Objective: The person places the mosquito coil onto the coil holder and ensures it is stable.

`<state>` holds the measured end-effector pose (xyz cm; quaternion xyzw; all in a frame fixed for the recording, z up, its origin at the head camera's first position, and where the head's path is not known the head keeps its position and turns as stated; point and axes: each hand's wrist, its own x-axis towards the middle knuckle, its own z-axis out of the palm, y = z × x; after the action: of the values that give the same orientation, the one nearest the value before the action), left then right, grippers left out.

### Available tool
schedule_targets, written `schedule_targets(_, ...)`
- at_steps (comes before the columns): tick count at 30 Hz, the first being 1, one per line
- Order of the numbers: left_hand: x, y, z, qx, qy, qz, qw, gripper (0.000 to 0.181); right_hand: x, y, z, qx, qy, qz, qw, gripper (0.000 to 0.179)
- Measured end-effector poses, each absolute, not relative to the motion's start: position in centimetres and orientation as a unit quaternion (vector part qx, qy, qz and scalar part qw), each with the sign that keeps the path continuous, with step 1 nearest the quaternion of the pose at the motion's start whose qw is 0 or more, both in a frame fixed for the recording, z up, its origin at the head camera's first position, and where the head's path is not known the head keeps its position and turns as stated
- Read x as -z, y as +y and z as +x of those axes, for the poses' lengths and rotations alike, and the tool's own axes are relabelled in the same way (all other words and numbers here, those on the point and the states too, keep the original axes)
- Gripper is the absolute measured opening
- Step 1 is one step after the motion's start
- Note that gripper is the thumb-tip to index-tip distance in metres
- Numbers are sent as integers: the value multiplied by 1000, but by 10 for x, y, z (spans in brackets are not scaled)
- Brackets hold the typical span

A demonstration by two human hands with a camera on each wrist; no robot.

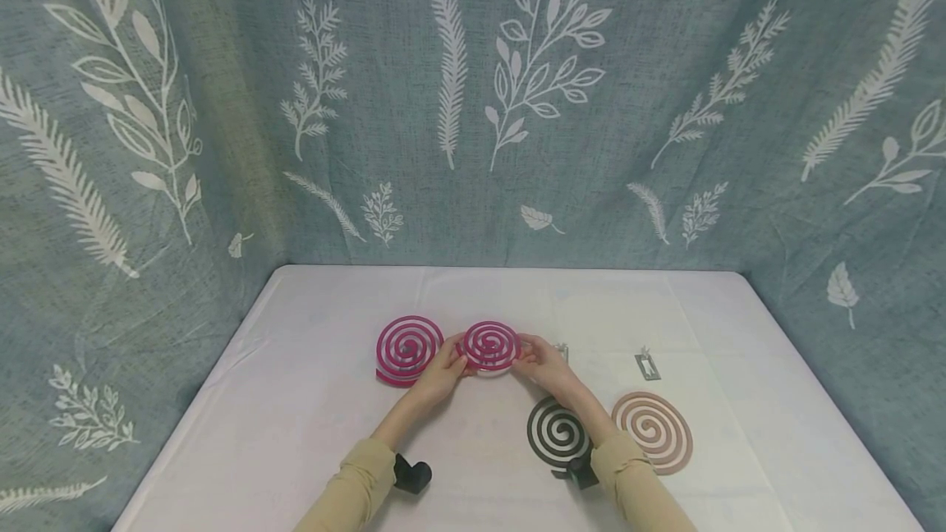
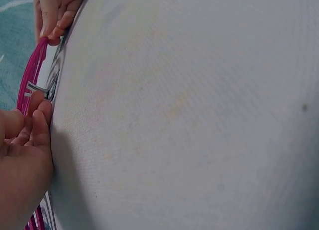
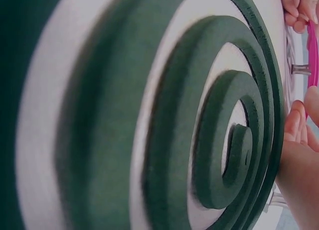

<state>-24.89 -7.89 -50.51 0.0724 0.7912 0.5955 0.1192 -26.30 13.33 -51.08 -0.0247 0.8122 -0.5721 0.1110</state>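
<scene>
A pink mosquito coil [image 1: 491, 345] is held level just above the table, between both hands. My left hand [image 1: 443, 369] pinches its left edge between thumb and fingers. My right hand [image 1: 545, 364] grips the right edge the same way. Under that coil, a small metal stand [image 3: 300, 69] shows in the right wrist view; whether the coil's centre is fixed on it I cannot tell. Immediately left of my left hand, a second pink coil [image 1: 409, 350] sits, apparently slightly raised.
Below my right forearm lies a dark green coil [image 1: 559, 432], partly covered by the wrist. A brown coil [image 1: 652, 432] is to its right. One metal stand [image 1: 648, 364] lies farther back, and another stand [image 1: 564, 351] is partly hidden behind my right hand. A patterned curtain [image 1: 473, 212] borders the white table [image 1: 296, 401].
</scene>
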Motion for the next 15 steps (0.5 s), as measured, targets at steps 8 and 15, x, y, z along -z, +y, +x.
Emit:
schedule_targets(8, 506, -79, -248, -594, 793, 63, 115, 47, 512, 133, -263, 571, 814, -27, 109, 54)
schedule_targets(15, 506, -79, -249, -595, 792, 78, 112, 46, 511, 133, -263, 573, 812, -25, 112, 55)
